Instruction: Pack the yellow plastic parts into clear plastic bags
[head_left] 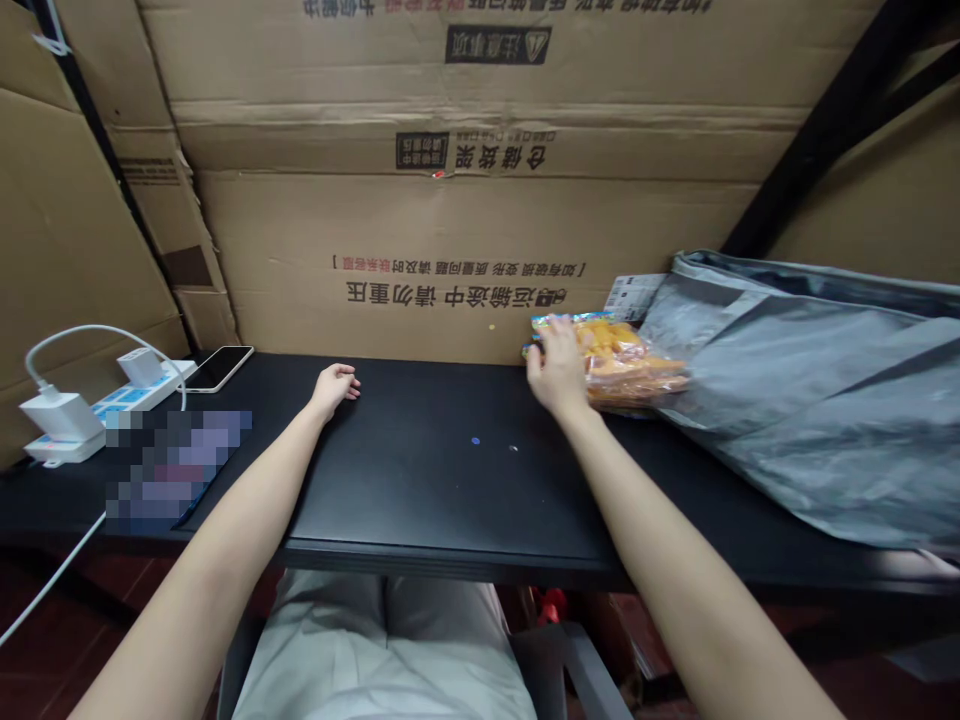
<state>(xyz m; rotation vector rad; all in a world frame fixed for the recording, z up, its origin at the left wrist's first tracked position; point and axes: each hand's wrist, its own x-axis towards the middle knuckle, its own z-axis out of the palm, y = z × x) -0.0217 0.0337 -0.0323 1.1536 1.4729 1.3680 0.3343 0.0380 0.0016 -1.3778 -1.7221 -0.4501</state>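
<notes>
My left hand (335, 392) rests on the black tabletop (420, 470) towards the back, its fingers loosely curled and slightly apart with nothing in them. At the back right, my right hand (559, 370) grips the left end of a small stack of clear plastic snack packets (626, 350) with orange-yellow contents. Its fingers lie over the top of the packets and its thumb is at their near left side. The right end of the packets touches a large grey bag (810, 400), which lies on its side.
A white power strip (157, 387) with chargers and a white cable stands at the left. Beside it lie a phone (217, 368) and a blurred-out flat item (180, 470). Printed cardboard (390, 220) walls the back. A white label sheet (636, 295) leans behind the packets.
</notes>
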